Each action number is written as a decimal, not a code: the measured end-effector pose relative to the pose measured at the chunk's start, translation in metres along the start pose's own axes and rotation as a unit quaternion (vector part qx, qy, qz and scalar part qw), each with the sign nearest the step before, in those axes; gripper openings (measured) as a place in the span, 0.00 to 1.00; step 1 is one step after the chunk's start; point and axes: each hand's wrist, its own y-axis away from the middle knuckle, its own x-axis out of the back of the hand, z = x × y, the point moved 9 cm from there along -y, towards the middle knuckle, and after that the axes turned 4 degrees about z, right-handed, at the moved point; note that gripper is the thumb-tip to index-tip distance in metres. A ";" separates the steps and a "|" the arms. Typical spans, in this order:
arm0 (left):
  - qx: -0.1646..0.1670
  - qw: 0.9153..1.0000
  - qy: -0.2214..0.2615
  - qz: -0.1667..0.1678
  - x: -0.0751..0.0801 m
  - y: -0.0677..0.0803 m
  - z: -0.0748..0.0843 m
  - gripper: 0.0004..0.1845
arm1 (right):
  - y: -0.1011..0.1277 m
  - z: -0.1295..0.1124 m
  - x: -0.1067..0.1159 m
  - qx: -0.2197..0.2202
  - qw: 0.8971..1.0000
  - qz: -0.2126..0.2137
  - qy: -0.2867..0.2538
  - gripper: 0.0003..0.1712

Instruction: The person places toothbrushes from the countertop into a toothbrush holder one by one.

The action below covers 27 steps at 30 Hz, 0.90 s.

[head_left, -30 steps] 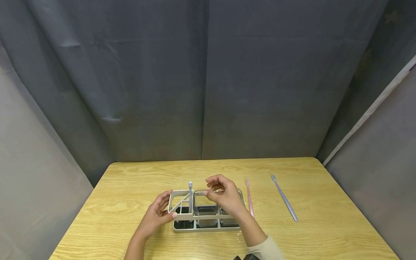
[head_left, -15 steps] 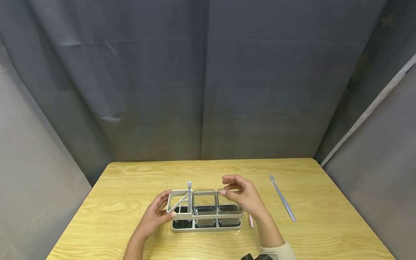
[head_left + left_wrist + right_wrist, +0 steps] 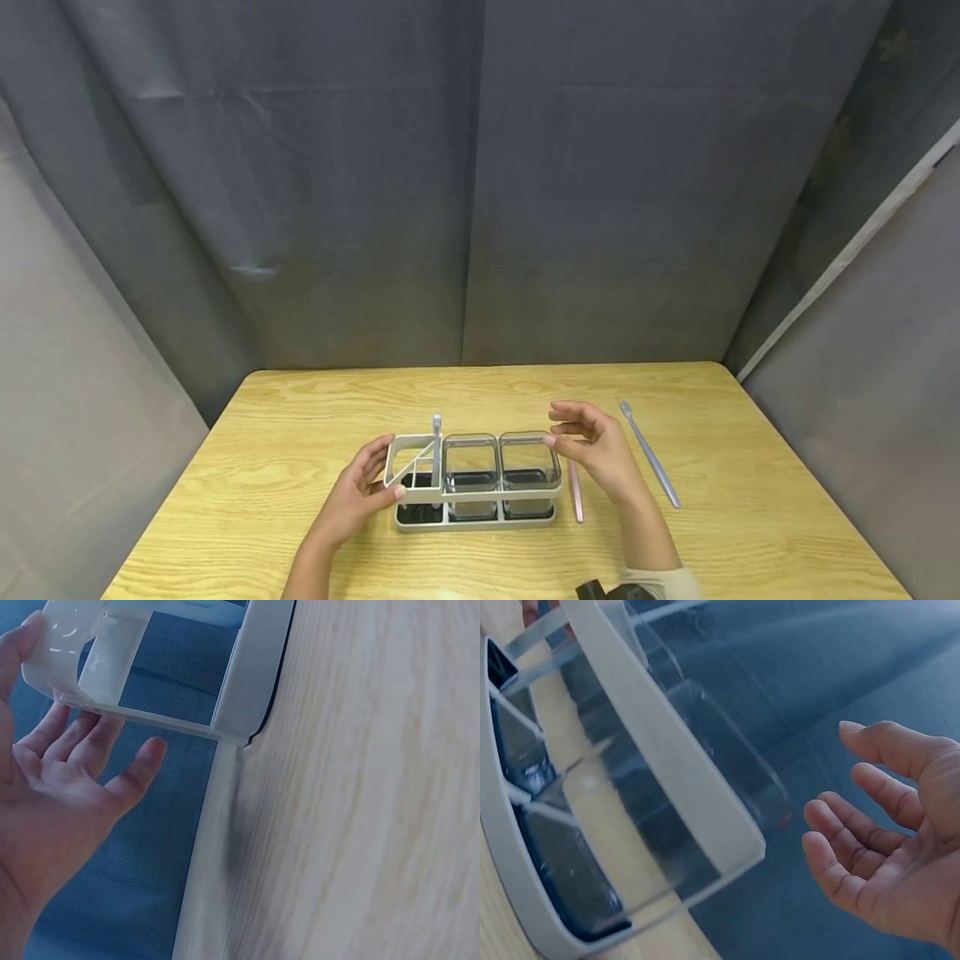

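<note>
A cream toothbrush holder [image 3: 495,496] stands on the table with two clear square cups in it. My left hand [image 3: 352,496] grips its left end, thumb in front and fingers behind; the left wrist view has this hand [image 3: 67,780] at the frame's end. A pale blue toothbrush [image 3: 437,450] stands upright in the divided left section. Just right of the right cup [image 3: 529,458], my right hand [image 3: 603,454] hovers with nothing in it. In the right wrist view, the right hand's fingers [image 3: 840,881] are loosely bent, apart from the holder.
Right of the holder lies a pink toothbrush [image 3: 576,493], partly behind the right hand. Further right is a blue-violet toothbrush [image 3: 650,457]. Grey curtains [image 3: 360,208] surround the wooden table [image 3: 300,408] at the back and sides.
My right hand has moved right, from above the left cup, past the right cup, to beside it. The left hand stays at the holder's left end.
</note>
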 end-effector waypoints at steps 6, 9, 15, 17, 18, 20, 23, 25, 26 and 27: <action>0.004 1.000 -0.002 -0.007 0.001 0.000 0.000 0.39 | -0.003 0.020 0.015 0.002 1.000 0.015 -0.003 0.26; 0.009 1.000 -0.002 -0.006 0.002 0.001 -0.001 0.39 | -0.002 0.032 0.021 0.003 1.000 0.014 -0.006 0.27; 0.010 1.000 0.001 -0.011 0.000 0.002 -0.002 0.39 | 0.000 0.053 0.033 -0.017 1.000 0.005 -0.006 0.27; 0.007 1.000 0.003 -0.012 0.000 0.001 -0.002 0.39 | -0.001 0.059 0.037 -0.022 1.000 0.003 0.000 0.27; 0.006 1.000 0.003 -0.012 -0.001 0.001 -0.002 0.39 | -0.001 0.062 0.038 -0.025 1.000 0.003 0.005 0.27; 0.004 1.000 0.005 -0.010 -0.001 0.001 -0.001 0.39 | -0.002 0.067 0.041 -0.033 0.999 0.000 0.011 0.28; 0.005 1.000 0.007 -0.007 0.000 0.000 -0.001 0.39 | -0.003 0.075 0.043 -0.049 0.999 -0.008 0.019 0.29; 0.005 1.000 0.007 -0.006 0.000 0.000 0.000 0.39 | -0.003 0.080 0.044 -0.064 0.998 -0.013 0.022 0.29; 0.005 1.000 0.005 -0.005 0.000 0.000 0.000 0.39 | -0.003 0.083 0.044 -0.071 0.997 -0.015 0.023 0.30; 0.006 1.000 0.004 -0.004 0.000 0.000 0.000 0.39 | -0.003 0.086 0.044 -0.078 0.996 -0.018 0.024 0.30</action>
